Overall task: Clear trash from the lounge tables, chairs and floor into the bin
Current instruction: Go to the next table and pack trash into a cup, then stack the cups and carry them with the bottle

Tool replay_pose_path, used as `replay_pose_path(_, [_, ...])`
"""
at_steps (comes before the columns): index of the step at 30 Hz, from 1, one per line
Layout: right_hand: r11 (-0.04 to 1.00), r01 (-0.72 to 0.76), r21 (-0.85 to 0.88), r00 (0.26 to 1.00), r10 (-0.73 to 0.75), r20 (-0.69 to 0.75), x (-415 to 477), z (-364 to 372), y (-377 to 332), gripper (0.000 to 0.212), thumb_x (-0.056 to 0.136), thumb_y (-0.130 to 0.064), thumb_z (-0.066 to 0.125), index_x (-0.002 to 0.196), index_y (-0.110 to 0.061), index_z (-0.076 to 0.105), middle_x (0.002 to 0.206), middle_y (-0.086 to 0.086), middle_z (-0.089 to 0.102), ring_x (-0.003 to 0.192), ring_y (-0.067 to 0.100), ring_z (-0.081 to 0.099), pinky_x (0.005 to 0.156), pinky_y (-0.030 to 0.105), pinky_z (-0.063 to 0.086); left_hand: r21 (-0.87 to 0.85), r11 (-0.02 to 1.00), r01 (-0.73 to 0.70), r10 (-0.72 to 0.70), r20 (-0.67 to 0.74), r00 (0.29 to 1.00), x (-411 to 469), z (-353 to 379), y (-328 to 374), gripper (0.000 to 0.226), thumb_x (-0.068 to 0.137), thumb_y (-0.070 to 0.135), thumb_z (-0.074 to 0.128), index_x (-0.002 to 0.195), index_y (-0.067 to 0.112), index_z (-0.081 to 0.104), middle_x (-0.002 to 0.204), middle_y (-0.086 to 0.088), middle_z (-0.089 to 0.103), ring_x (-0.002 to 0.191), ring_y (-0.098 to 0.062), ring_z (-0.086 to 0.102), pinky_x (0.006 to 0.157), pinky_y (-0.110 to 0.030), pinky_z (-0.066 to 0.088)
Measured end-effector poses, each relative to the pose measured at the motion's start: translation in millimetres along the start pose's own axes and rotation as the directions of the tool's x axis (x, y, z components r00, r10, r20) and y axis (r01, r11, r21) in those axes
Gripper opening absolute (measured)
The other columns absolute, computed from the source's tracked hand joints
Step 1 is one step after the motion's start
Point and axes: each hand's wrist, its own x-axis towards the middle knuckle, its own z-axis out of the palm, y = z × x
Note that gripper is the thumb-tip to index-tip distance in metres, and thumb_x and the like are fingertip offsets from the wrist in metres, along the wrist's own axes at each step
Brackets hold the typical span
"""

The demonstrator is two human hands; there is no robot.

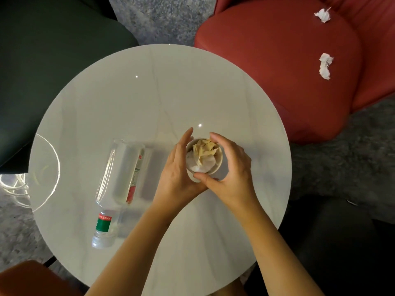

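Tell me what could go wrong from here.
Scraps heaped in the paper cup could spill if the right hand tilts it. The large bottle and small bottle, lying flat, could roll off the table. The tissues on the red chair could be missed.

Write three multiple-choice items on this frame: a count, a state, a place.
1. How many clear plastic bottles lie on the round white table? A) one B) two C) four
2. The white paper cup is: A) empty B) stuffed with crumpled beige paper C) lidded
3. The crumpled white tissues lie: A) on the red upholstered armchair B) on the table C) in the cup
Answers: 1 B, a large and a small bottle lie on their sides; 2 B, paper fills it to the rim; 3 A, both sit on its red cushions.
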Motion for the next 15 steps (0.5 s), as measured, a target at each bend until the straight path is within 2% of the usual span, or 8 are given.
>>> replay_pose_path(2, [1.0,0.0,0.019,1.0,0.0,0.014,-2,-5,-3,0.077,0.062,-0.032,0.084,0.129,-0.017,0.048,0.127,-0.006,0.053,0.12,0.015,0.047,0.1,0.035,0.036,0.062,0.997,-0.04,0.039,0.027,0.999,-3,-7,2,0.106,0.059,0.042,0.083,0.14,0.027,0.016,0.136,0.008,0.04,0.124,0.0,0.039,0.1,-0.017,0.035])
replay_pose_path(5, [0.997,-0.002,0.072,1.0,0.003,-0.014,-6,-23,-12,0.068,0.068,-0.038,0.075,0.128,-0.024,0.044,0.128,-0.012,0.049,0.12,0.008,0.044,0.103,0.036,0.035,0.149,0.984,-0.094,0.087,0.05,0.995,-8,-26,14,0.102,0.064,0.053,0.076,0.141,0.03,0.014,0.141,0.018,0.026,0.131,-0.009,0.035,0.104,-0.026,0.033])
replay_pose_path(8, [0.994,-0.007,0.111,0.997,0.016,-0.08,-8,-49,-23,0.053,0.077,-0.039,0.065,0.124,-0.028,0.045,0.125,-0.016,0.049,0.117,0.0,0.043,0.102,0.036,0.037,0.199,0.968,-0.151,0.139,0.071,0.988,-8,-51,35,0.087,0.07,0.057,0.061,0.141,0.027,0.02,0.14,0.013,0.03,0.13,-0.009,0.034,0.104,-0.024,0.029])
replay_pose_path(11, [0.995,-0.001,0.103,0.99,0.016,-0.142,-10,-78,-35,0.045,0.08,-0.035,0.062,0.122,-0.029,0.046,0.122,-0.014,0.051,0.115,0.005,0.046,0.1,0.041,0.04,0.219,0.957,-0.19,0.176,0.086,0.981,-1,-72,64,0.074,0.077,0.056,0.052,0.139,0.026,0.027,0.137,0.014,0.033,0.125,-0.001,0.033,0.102,-0.019,0.025])
replay_pose_path(13, [0.996,0.005,0.094,0.984,0.011,-0.175,-12,-97,-43,0.042,0.081,-0.03,0.061,0.12,-0.028,0.047,0.12,-0.014,0.052,0.115,0.009,0.049,0.099,0.044,0.04,0.235,0.951,-0.201,0.18,0.106,0.978,6,-80,87,0.069,0.078,0.057,0.047,0.139,0.027,0.031,0.135,0.015,0.036,0.122,0.0,0.033,0.102,-0.023,0.026])
replay_pose_path(15, [0.996,0.021,0.084,0.977,-0.003,-0.215,-14,-117,-52,0.038,0.082,-0.028,0.06,0.119,-0.026,0.049,0.119,-0.018,0.05,0.112,0.006,0.048,0.098,0.045,0.04,0.246,0.943,-0.226,0.201,0.122,0.972,14,-87,111,0.068,0.079,0.057,0.045,0.137,0.023,0.038,0.134,0.008,0.043,0.119,-0.004,0.036,0.1,-0.027,0.029])
